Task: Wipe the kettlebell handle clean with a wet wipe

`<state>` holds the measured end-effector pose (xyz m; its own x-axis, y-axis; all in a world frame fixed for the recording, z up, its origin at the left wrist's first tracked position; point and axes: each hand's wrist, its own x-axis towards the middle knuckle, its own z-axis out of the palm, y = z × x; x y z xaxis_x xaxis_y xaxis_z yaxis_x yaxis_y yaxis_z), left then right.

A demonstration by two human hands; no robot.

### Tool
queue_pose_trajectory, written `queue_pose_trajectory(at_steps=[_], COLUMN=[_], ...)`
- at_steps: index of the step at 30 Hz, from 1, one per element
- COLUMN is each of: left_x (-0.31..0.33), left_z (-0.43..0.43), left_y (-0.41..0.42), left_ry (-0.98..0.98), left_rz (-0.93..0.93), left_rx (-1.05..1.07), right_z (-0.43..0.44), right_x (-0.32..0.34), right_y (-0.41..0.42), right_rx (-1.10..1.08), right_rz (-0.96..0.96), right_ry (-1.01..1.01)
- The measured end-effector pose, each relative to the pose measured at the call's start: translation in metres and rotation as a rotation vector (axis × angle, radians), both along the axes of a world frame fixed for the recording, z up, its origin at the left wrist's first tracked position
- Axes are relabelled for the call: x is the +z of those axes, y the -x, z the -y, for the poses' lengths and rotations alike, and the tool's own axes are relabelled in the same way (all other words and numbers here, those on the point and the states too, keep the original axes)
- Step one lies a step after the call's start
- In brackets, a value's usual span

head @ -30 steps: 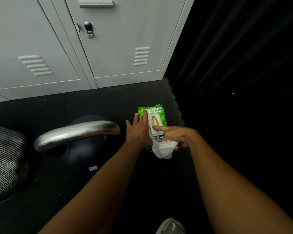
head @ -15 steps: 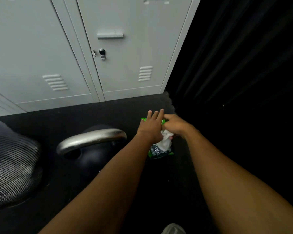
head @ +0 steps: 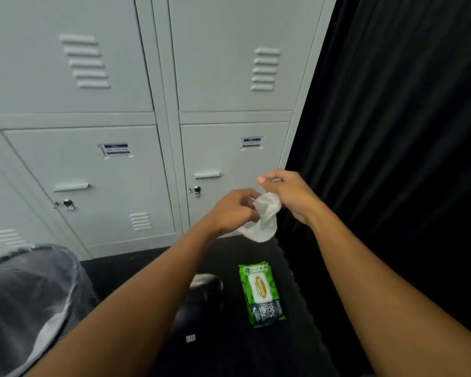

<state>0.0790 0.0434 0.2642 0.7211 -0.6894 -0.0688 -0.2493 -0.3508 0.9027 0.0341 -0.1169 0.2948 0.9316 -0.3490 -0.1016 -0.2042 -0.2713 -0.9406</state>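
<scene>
While the wet wipe (head: 264,219) was already out, pinched mid-frame in the clamped grips of left hand (head: 231,210) and right hand (head: 290,194), wiping hadn't begun: kettlebell handle (head: 205,279) lay untouched at lower centre, left of the green pack (head: 261,293). Earlier both hands were down on that pack; now raised.

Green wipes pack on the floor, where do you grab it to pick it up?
Pinch the green wipes pack across its two long edges, near the middle, from straight above. It lies flat on the floor, label up, longer than wide, so a grip spans the narrow way. The left hand and right hand both hold the wet wipe, so one must let go first.
</scene>
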Motion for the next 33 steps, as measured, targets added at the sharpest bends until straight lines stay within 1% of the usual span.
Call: queue_pose_trajectory(at_steps=[3, 6, 8, 9, 11, 13, 15, 18, 20, 22, 25, 27, 29, 30, 31, 33], left_x=[0.04, 0.081, 0.11, 0.124, 0.154, 0.182, 0.205, 0.227, 0.235, 0.24, 0.244, 0.244, 0.236, 0.23, 0.222, 0.207], left_z=[-0.028, -0.057, -0.076, -0.085, -0.104, -0.122, -0.141, -0.165, -0.176, -0.183, -0.184, -0.181, -0.182, -0.182, -0.182, -0.178], left_y=[-0.003, -0.002, -0.001, -0.001, -0.002, -0.003, -0.003, -0.006, -0.009, -0.008, 0.001, 0.011, 0.019, 0.022, 0.024, 0.024], left_ry=[0.042, 0.095, 0.142, 0.168, 0.205, 0.217, 0.206, 0.2, 0.217, 0.276, 0.367, 0.37, 0.301, 0.237, 0.177, 0.135], left_rz=[0.091, 0.157, 0.172, 0.179, 0.196, 0.224, 0.275, 0.333, 0.356, 0.313, 0.193, 0.035, -0.183, -0.219, -0.216, -0.195], left_rx=[-0.005, 0.048, 0.119, 0.149, 0.193, 0.245, 0.304, 0.339, 0.372, 0.414, 0.465, 0.461, 0.34, 0.265, 0.206, 0.187], right_z=[-0.025, -0.054, -0.07, -0.077, -0.089, -0.096, -0.102, -0.109, -0.111, -0.113, -0.118, -0.124, -0.13, -0.132, -0.133, -0.132], right_x=[0.038, 0.075, 0.099, 0.109, 0.128, 0.146, 0.164, 0.185, 0.193, 0.196, 0.194, 0.191, 0.188, 0.187, 0.187, 0.187], right_y=[-0.007, -0.01, -0.008, -0.005, 0.001, 0.003, 0.001, 0.0, -0.001, 0.001, 0.003, 0.004, 0.004, 0.004, 0.004, 0.005], right_rx=[0.022, 0.013, 0.069, 0.137, 0.288, 0.358, 0.346, 0.315, 0.327, 0.381, 0.426, 0.418, 0.367, 0.329, 0.292, 0.233], right_rz=[0.102, 0.209, 0.227, 0.211, 0.161, 0.164, 0.195, 0.207, 0.218, 0.213, 0.199, 0.224, 0.252, 0.256, 0.248, 0.213], right_ry=[-0.045, -0.097, -0.139, -0.15, -0.073, 0.028, 0.093, 0.198, 0.158, 0.035, -0.204, -0.289, -0.336, -0.363, -0.38, -0.382])
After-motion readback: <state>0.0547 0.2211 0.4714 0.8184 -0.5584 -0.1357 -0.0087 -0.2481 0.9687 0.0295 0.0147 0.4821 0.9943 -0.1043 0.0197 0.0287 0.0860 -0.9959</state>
